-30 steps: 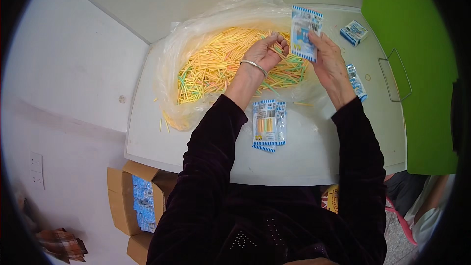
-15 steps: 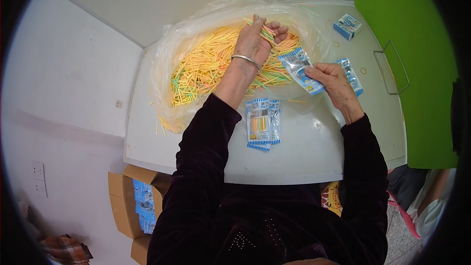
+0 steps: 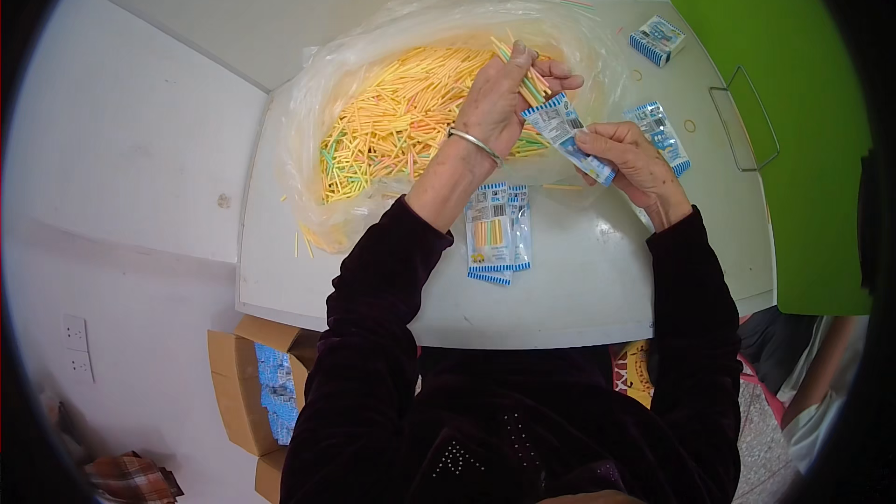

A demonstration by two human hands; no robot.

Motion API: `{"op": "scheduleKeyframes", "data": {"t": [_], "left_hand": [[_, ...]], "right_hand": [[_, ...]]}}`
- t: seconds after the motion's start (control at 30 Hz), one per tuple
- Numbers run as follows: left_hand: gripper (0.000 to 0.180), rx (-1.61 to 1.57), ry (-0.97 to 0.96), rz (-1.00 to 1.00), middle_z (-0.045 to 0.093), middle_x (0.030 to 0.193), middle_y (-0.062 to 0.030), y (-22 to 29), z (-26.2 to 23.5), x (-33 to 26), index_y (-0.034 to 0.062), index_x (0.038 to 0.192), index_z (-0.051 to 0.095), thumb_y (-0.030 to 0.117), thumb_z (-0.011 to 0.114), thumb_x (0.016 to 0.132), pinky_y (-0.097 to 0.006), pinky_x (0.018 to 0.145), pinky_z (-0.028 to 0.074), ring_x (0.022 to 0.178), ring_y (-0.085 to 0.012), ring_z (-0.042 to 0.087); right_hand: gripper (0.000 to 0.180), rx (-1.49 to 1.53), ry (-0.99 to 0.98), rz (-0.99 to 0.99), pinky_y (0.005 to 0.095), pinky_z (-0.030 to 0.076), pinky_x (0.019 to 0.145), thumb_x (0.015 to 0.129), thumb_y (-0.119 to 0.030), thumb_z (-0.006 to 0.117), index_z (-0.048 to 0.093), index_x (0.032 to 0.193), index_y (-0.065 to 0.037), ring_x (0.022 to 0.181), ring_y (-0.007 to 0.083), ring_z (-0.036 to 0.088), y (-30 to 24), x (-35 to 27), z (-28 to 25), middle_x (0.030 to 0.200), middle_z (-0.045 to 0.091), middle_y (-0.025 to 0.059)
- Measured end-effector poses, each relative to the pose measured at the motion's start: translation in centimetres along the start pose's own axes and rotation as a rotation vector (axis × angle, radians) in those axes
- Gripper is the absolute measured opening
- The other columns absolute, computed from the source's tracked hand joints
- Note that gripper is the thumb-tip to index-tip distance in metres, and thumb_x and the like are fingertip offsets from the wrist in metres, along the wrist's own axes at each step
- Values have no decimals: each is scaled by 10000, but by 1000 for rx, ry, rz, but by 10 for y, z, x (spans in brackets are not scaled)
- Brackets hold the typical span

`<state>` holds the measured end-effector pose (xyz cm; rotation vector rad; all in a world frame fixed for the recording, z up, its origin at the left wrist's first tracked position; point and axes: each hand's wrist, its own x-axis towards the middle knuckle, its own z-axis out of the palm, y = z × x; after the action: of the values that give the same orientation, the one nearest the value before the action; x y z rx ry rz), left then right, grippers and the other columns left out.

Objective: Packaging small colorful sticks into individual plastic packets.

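Note:
My left hand (image 3: 504, 98) is closed round a small bundle of thin pastel sticks (image 3: 532, 82), yellow, green and pink. The lower ends of the sticks meet the top edge of a blue and white plastic packet (image 3: 560, 131); I cannot tell how far inside they are. My right hand (image 3: 635, 161) pinches that packet by its lower part, tilted up to the left. Beneath and left of my left hand, a large clear plastic bag (image 3: 308, 145) lies open, full of loose sticks (image 3: 401, 112) of the same kind. Nearer me lie a few overlapping packets (image 3: 488, 229), the top one showing sticks through its window.
Right of my right hand lies another stack of packets (image 3: 660, 135). Farther back are a banded packet bundle (image 3: 657, 40) and rubber bands (image 3: 690, 126). A wire handle (image 3: 744, 119) stands by the green panel (image 3: 793, 224). Below left, a cardboard box (image 3: 231, 378) holds blue packets.
My left hand has moved right with the sticks, bringing their ends to the packet's top edge. The packet has shifted slightly left in my right hand.

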<state>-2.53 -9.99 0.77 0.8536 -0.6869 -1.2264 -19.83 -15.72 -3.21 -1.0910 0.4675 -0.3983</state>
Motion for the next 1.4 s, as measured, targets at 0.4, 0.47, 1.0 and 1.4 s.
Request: {"op": "scheduleKeyframes", "data": {"t": [0.4,0.47,1.0,1.4], "left_hand": [[426,158,42,172,613,881,-124,-9,12,-15,-32,897,557,344,369,968,-296,761,485,871,-207,617],[420,225,37,179,614,886,-113,-11,9,-16,-25,934,549,363,391,961,-303,788,469,885,-184,595],[309,363,-148,183,615,1016,-90,-5,5,-27,37,1142,432,255,499,933,-259,826,451,961,-134,554],[623,1365,-233,420,486,1214,-229,22,-1,-31,-9,1228,405,486,510,866,-390,924,401,1113,-352,493]], "right_hand": [[214,-22,-62,7,231,432,558,862,-203,601,638,841,7,592,100,545,1,-1,-3,689,601,48],[213,-22,-76,-15,237,438,568,863,-200,597,638,845,8,602,107,552,3,0,-5,698,604,53],[243,-86,10,-140,193,458,673,864,-166,600,635,1001,32,748,56,580,8,1,-5,852,643,24],[290,52,51,-290,205,458,745,891,-169,568,592,1096,34,841,64,573,13,3,1,956,632,27]]}}
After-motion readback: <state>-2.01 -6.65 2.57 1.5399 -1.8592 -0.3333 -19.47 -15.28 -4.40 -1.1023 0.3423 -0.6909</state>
